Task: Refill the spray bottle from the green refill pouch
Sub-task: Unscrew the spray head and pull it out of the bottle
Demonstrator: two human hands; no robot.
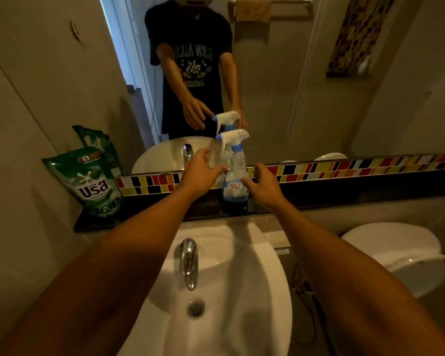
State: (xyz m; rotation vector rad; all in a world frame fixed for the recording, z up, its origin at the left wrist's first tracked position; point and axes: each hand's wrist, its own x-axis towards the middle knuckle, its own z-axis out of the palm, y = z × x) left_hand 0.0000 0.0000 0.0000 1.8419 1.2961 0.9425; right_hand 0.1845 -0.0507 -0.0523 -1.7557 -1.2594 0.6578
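A clear spray bottle [235, 173] with a white trigger head and blue collar stands upright on the dark shelf [344, 196] under the mirror. My left hand [199, 173] is just left of it, fingers apart, fingertips close to the bottle's neck. On the bottle's right, my right hand [263, 185] has its fingers spread and its fingertips near the label. Neither hand grips the bottle. The green refill pouch [88, 181] stands upright at the shelf's left end, against the wall.
A white sink [254, 291] with a chrome tap [189, 263] lies directly below the shelf. A white toilet [401, 255] is at the right. The mirror [293, 86] behind the shelf reflects me and the bottle. A coloured tile strip [344, 168] runs along the shelf's back.
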